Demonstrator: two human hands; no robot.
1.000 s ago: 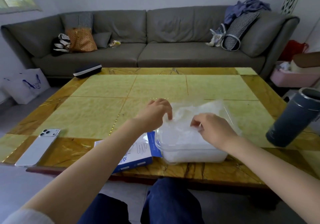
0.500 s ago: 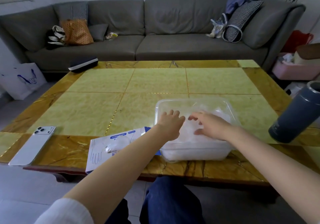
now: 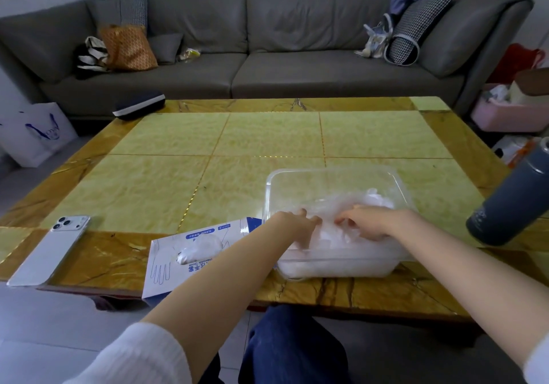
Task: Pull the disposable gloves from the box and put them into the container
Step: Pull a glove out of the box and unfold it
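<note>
Left hand [image 3: 297, 226] fingers lie fairly straight, pressing the gloves [image 3: 377, 203] down inside the container [image 3: 332, 171]. Right hand [image 3: 368, 223] fingers bend into them, and I cannot tell whether they grip. The film looks light, limp and slippery, so pinch the glove tuft [image 3: 199, 248] in the box [image 3: 166, 267], at the container's nine o'clock.

Left hand [image 3: 292, 226] and right hand [image 3: 368, 224] press crumpled clear plastic gloves [image 3: 377, 201] inside the transparent rectangular plastic container [image 3: 326, 172]; a white-and-blue cardboard glove box [image 3: 190, 253] lies just left of it.

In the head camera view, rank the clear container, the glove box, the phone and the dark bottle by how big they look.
1. clear container
2. glove box, partly hidden by an arm
3. phone and dark bottle look alike; the frame edge cuts the bottle, so I won't rank them.
</note>
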